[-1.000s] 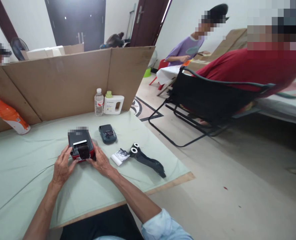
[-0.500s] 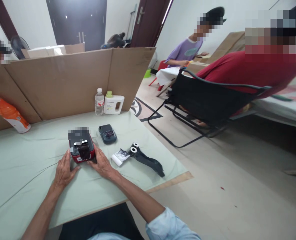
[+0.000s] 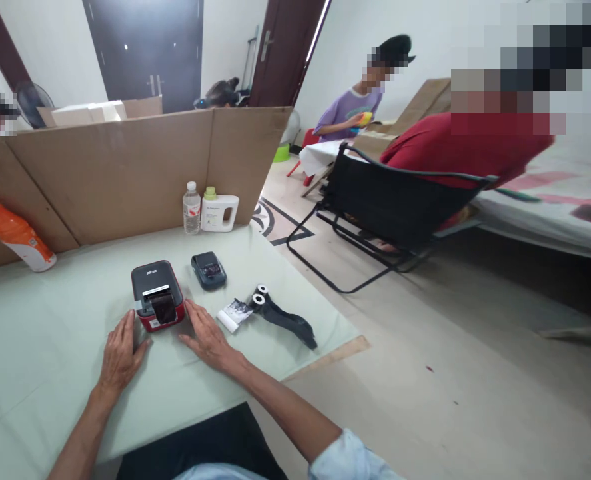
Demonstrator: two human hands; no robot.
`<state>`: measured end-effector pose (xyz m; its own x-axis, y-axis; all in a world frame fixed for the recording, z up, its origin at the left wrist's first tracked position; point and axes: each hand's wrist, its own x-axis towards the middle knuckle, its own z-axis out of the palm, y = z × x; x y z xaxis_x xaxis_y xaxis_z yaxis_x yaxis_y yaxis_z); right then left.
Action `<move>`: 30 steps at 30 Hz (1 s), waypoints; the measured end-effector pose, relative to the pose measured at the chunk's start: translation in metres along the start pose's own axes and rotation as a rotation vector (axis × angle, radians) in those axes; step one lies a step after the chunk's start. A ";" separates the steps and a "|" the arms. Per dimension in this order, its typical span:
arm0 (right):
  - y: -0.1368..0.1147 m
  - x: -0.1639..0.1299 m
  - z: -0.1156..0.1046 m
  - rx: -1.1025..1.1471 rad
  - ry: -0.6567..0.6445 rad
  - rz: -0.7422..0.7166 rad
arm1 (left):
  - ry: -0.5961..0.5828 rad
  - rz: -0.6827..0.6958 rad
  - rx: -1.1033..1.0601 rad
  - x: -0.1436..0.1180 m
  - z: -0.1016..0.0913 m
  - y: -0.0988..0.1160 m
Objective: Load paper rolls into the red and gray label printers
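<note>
**Hands off the printer, now flat on the cloth**

Pulled back from the printer (image 3: 156,295) since a second ago, both hands; then cupping its front, now lying flat on the table (image 3: 50,347) beside it. Left hand (image 3: 119,352) palm down, fingers loosely spread, tips just short of the printer's near left corner; hard to tell whether touching. Right hand (image 3: 206,337) likewise flat and spread, just beside the near right corner, holding nothing. Printer standing upright on the green cloth between the two hands, red body, dark lid apparently shut, dark strip hanging at the front slot.

Judging by that, handling of the printer looks finished or paused. Left lying untouched to the right: small dark device (image 3: 208,270), printed slip of paper (image 3: 234,314), black strip with two white rollers (image 3: 281,317). Farther back against the cardboard screen (image 3: 125,167): water bottle (image 3: 191,208), white jug (image 3: 219,213), orange bottle (image 3: 15,232) at far left. Other people seated beyond, hands well apart from these.
</note>
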<state>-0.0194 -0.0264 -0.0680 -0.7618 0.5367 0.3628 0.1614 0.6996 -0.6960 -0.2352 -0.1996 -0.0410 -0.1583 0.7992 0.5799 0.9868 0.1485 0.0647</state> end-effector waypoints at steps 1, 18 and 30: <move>0.000 -0.006 -0.002 -0.032 -0.006 -0.013 | 0.000 0.000 0.007 -0.001 -0.001 0.000; -0.012 -0.008 -0.042 0.123 0.002 0.045 | 0.029 -0.020 -0.116 0.020 -0.049 -0.003; -0.010 0.035 0.006 0.209 0.057 0.071 | -0.031 -0.209 -0.385 0.050 -0.017 0.021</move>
<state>-0.0515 -0.0178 -0.0518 -0.7156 0.6111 0.3384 0.0757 0.5494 -0.8321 -0.2215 -0.1659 0.0030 -0.3515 0.7928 0.4980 0.8733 0.0860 0.4796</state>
